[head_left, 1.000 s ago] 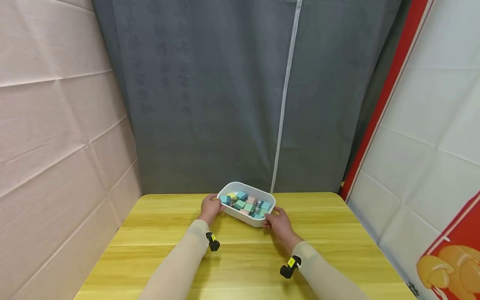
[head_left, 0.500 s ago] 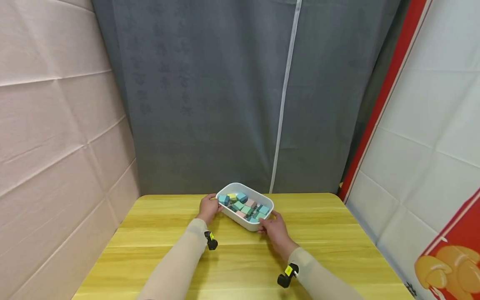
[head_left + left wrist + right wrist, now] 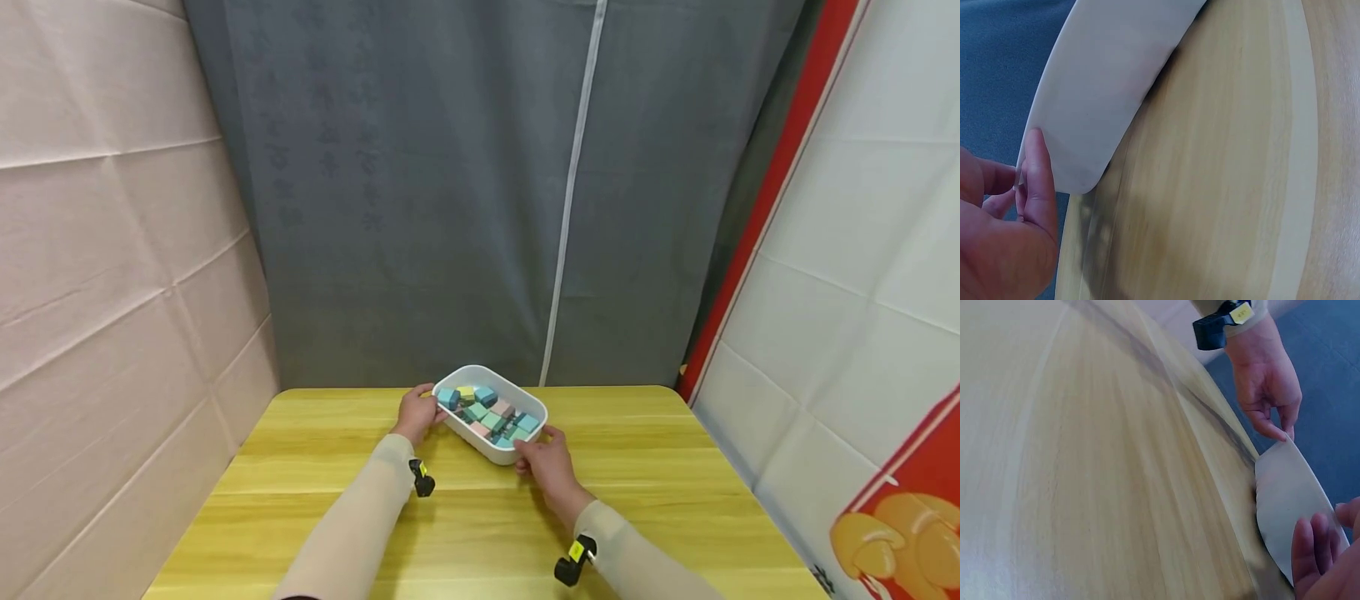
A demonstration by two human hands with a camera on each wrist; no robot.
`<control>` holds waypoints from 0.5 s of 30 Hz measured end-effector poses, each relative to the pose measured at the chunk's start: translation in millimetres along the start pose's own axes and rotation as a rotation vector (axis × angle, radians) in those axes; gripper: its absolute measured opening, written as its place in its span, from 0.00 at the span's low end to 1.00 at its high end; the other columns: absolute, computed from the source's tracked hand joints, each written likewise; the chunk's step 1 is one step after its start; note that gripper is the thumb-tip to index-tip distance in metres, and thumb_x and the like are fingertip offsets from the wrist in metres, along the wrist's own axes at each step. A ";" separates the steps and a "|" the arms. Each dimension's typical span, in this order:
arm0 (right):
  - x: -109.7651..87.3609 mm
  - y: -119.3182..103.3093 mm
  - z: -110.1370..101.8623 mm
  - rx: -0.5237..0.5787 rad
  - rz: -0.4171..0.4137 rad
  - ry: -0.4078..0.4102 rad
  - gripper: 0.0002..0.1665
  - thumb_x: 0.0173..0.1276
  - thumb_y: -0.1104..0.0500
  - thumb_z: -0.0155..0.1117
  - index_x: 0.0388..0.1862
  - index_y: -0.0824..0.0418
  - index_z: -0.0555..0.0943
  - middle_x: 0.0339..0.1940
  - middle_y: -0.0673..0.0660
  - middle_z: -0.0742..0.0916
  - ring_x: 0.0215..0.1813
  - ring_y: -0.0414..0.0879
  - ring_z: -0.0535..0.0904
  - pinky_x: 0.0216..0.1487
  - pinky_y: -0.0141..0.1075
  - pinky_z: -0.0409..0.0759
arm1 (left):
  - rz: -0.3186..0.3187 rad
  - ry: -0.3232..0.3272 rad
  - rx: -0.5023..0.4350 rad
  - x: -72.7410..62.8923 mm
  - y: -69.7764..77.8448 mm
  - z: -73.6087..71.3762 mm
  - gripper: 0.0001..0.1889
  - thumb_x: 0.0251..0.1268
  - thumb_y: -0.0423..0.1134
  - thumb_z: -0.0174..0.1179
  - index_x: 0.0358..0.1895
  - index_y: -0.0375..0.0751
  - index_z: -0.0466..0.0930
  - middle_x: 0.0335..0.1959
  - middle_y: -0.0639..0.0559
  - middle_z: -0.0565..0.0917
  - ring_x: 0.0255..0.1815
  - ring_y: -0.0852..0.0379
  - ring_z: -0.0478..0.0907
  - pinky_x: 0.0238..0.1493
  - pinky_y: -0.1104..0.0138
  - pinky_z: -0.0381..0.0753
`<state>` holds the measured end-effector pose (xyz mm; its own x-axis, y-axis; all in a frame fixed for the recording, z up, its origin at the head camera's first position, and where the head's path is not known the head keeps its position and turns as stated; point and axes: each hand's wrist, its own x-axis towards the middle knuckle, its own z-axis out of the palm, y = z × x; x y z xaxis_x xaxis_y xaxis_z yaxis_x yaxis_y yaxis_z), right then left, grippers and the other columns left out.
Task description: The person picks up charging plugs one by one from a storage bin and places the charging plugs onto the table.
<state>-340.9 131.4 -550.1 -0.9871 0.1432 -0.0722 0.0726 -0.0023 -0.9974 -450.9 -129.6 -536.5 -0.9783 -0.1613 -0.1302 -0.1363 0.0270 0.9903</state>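
A white plastic bin (image 3: 499, 455) with rounded corners is held between both hands over the far part of the wooden table. Inside lie several small blocks, among them a blue block (image 3: 448, 398), a yellow block (image 3: 466, 392) and a pink block (image 3: 502, 408). My left hand (image 3: 415, 414) pinches the rim at the left end; in the left wrist view one finger lies along the outer wall (image 3: 1110, 75). At the near right corner my right hand (image 3: 549, 468) grips the rim, its fingers against the outside in the right wrist view.
The wooden table (image 3: 480, 533) has its far edge just behind the bin, with a grey curtain (image 3: 420, 208) beyond. A pale cloth wall (image 3: 127, 275) stands at left, a white and red panel (image 3: 840, 300) at right. Both wrists wear black cameras.
The bin's right end has swung slightly nearer the person and to the left, and my right hand moved with it. My left hand has barely shifted.
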 end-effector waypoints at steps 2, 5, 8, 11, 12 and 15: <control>-1.1 0.8 -0.4 -0.036 -0.025 0.028 0.48 0.81 0.58 0.71 0.84 0.72 0.52 0.38 0.62 0.85 0.32 0.49 0.83 0.34 0.36 0.89 | -0.006 -0.004 -0.005 2.5 -1.7 -0.2 0.29 0.81 0.27 0.50 0.82 0.33 0.70 0.52 0.35 0.85 0.36 0.55 0.86 0.44 0.65 0.94; -0.6 2.1 -3.1 -0.113 -0.077 0.074 0.42 0.82 0.56 0.70 0.81 0.69 0.57 0.38 0.59 0.81 0.32 0.48 0.80 0.31 0.32 0.83 | -0.007 -0.013 -0.011 4.9 -4.7 -0.4 0.28 0.82 0.27 0.50 0.82 0.34 0.70 0.52 0.35 0.84 0.35 0.55 0.86 0.43 0.66 0.94; 2.4 0.9 -6.5 -0.197 -0.128 0.094 0.37 0.82 0.58 0.69 0.79 0.66 0.61 0.39 0.58 0.78 0.36 0.48 0.77 0.32 0.30 0.78 | 0.006 -0.021 -0.015 4.1 -5.1 -0.7 0.28 0.82 0.27 0.49 0.81 0.33 0.70 0.51 0.35 0.84 0.36 0.54 0.86 0.47 0.63 0.95; 5.0 -4.6 -9.6 -0.242 -0.184 0.061 0.33 0.81 0.62 0.68 0.77 0.66 0.65 0.41 0.59 0.77 0.38 0.48 0.75 0.33 0.29 0.76 | 0.017 -0.023 -0.018 2.5 -3.6 -1.5 0.28 0.81 0.26 0.49 0.81 0.33 0.70 0.51 0.35 0.84 0.37 0.53 0.86 0.49 0.60 0.95; 6.6 -6.5 -10.4 -0.261 -0.213 0.043 0.32 0.81 0.63 0.69 0.76 0.66 0.67 0.41 0.59 0.77 0.39 0.48 0.74 0.33 0.29 0.75 | 0.017 -0.023 -0.020 2.6 -3.5 -1.9 0.28 0.81 0.26 0.49 0.81 0.33 0.71 0.50 0.35 0.84 0.37 0.54 0.86 0.49 0.60 0.95; 10.3 -14.3 -14.0 -0.363 -0.330 -0.039 0.27 0.78 0.67 0.71 0.71 0.67 0.73 0.44 0.62 0.78 0.41 0.49 0.74 0.36 0.30 0.76 | 0.016 -0.022 -0.026 2.8 -3.5 -2.8 0.28 0.80 0.26 0.49 0.81 0.32 0.71 0.47 0.37 0.84 0.34 0.55 0.85 0.48 0.61 0.95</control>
<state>-350.1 146.7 -536.4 -0.9700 0.0416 0.2397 -0.2061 0.3827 -0.9006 -452.8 -133.0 -540.2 -0.9835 -0.1390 -0.1155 -0.1171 0.0035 0.9931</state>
